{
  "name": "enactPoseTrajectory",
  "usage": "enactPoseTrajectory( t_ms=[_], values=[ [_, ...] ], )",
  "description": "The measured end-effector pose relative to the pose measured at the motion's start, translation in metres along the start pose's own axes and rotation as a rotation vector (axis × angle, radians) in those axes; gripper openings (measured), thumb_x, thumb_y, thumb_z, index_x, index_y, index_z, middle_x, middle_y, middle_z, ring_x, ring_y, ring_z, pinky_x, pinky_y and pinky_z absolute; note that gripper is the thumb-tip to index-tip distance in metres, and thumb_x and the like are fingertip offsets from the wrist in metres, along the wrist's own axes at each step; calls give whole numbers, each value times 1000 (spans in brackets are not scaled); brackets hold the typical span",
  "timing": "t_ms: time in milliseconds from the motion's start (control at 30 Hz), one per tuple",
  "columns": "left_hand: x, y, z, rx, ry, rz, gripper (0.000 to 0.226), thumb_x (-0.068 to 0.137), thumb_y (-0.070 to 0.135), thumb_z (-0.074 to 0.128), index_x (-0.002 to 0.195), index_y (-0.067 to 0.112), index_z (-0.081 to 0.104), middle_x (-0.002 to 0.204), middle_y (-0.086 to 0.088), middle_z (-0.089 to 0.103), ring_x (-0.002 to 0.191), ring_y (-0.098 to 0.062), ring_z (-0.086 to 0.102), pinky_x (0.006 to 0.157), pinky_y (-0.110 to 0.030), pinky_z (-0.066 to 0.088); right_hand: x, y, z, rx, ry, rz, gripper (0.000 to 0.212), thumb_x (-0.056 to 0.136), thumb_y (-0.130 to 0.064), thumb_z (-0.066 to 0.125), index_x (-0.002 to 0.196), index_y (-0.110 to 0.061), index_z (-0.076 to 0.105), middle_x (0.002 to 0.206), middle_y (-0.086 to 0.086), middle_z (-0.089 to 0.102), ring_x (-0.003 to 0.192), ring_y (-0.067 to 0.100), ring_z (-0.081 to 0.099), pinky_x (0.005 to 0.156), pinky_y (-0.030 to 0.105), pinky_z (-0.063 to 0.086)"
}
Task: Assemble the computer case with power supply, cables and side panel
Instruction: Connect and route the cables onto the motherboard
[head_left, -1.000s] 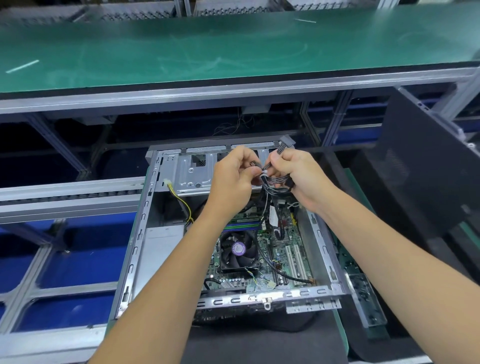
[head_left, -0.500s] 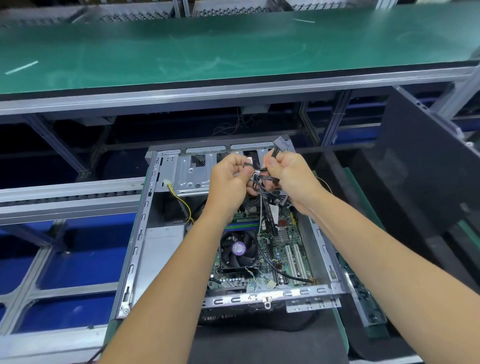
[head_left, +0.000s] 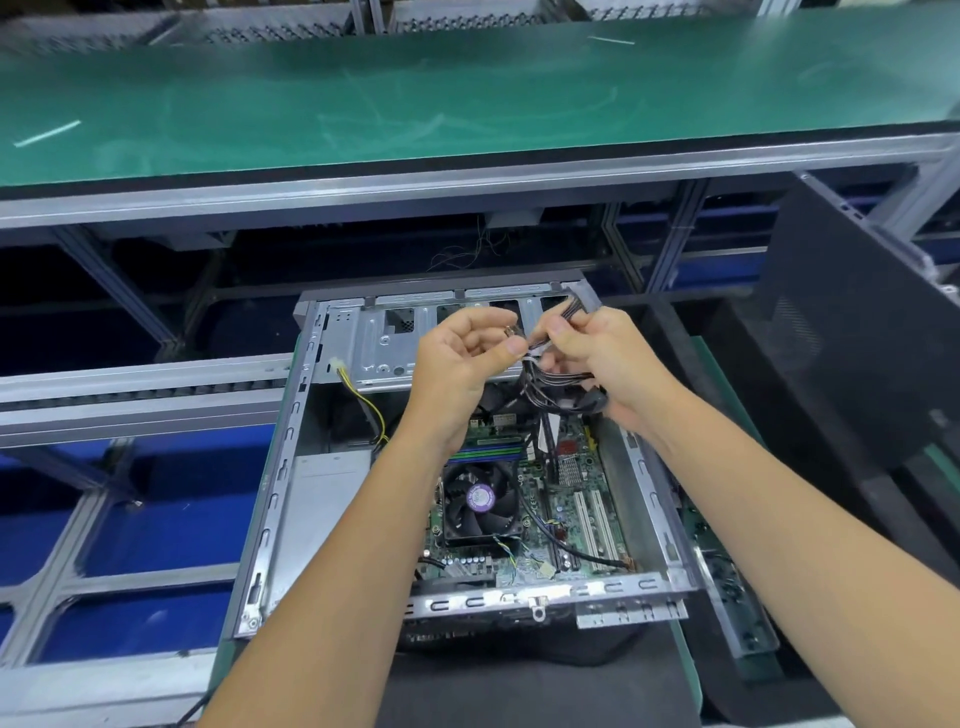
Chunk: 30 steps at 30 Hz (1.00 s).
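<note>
An open grey computer case (head_left: 275, 499) lies flat in front of me, its motherboard (head_left: 576, 499) and black CPU fan (head_left: 480, 501) exposed. A grey power supply (head_left: 324, 499) sits in the case's left part, with a yellow-and-black cable (head_left: 366, 402) rising from it. Above the drive bay my right hand (head_left: 602, 358) grips a bundle of black cables (head_left: 558, 387). My left hand (head_left: 462, 358) pinches something small at the top of that bundle; what it is I cannot tell. The black side panel (head_left: 852, 332) leans at the right.
A green conveyor surface (head_left: 467, 98) runs across the far side, edged by an aluminium rail (head_left: 467, 174). A roller track (head_left: 140, 389) runs at the left above blue bins (head_left: 156, 525). A black mat (head_left: 535, 686) lies under the case's near edge.
Both hands rose slightly with the cable bundle and drew a little apart. The bundle now hangs higher above the motherboard.
</note>
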<state>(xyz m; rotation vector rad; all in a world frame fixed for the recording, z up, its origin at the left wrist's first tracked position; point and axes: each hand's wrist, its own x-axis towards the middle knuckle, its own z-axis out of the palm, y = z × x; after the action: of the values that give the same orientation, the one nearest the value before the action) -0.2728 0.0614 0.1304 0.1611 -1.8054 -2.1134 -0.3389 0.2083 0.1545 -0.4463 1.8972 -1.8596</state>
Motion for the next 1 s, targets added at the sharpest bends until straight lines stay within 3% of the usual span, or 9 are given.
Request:
enactPoseTrajectory(
  t_ms=[233, 400, 500, 633, 733, 833, 1000],
  values=[
    [-3, 0, 8, -193, -116, -67, 17, 72, 6, 67, 89, 9, 65, 73, 4, 69, 70, -6, 61, 68, -17, 50, -4, 2, -11, 221, -51, -78, 18, 101, 0, 49, 89, -9, 60, 75, 2, 69, 63, 12, 61, 64, 23, 53],
    [0, -6, 8, -69, -118, -101, 19, 87, -9, 57, 86, 8, 65, 74, 2, 68, 66, -7, 60, 68, -19, 51, -4, 8, -18, 171, 14, -39, 16, 100, 0, 50, 105, -12, 60, 80, 2, 73, 65, 14, 63, 67, 26, 54],
    [1, -12, 11, 15, -108, -160, 19, 91, -8, 53, 87, 8, 62, 76, -5, 63, 62, -8, 58, 65, -19, 50, -4, 8, -22, 104, 24, -46, 27, 98, 4, 51, 115, -17, 55, 78, 5, 72, 61, 18, 63, 62, 26, 52],
    [1, -18, 16, 46, -62, -216, 21, 97, -3, 48, 86, 11, 59, 68, 1, 60, 57, -6, 54, 63, -19, 46, -3, 7, -22, -17, 13, -54, 28, 95, 9, 49, 108, -15, 55, 74, 7, 71, 54, 20, 58, 60, 29, 49],
    [-1, -16, 17, -28, -102, -243, 23, 100, 0, 42, 86, 13, 55, 58, 11, 59, 50, -3, 50, 55, -17, 43, -1, 6, -21, 64, -12, -71, 19, 98, 9, 47, 100, -9, 51, 77, 9, 69, 58, 19, 60, 62, 27, 50],
    [-1, -14, 17, -51, -135, -270, 25, 98, -2, 41, 88, 16, 55, 65, 5, 63, 52, -6, 52, 48, -16, 41, 3, 7, -19, 126, -62, -61, 16, 101, 4, 45, 96, -8, 54, 75, 4, 66, 61, 16, 62, 66, 27, 53],
    [-2, -15, 16, -61, -126, -269, 17, 98, 2, 46, 90, 13, 56, 69, 1, 60, 54, -7, 53, 49, -16, 43, 9, 11, -13, 48, -29, -28, 22, 103, -11, 51, 87, -9, 65, 72, 0, 65, 59, 12, 59, 64, 24, 51]
  ],
)
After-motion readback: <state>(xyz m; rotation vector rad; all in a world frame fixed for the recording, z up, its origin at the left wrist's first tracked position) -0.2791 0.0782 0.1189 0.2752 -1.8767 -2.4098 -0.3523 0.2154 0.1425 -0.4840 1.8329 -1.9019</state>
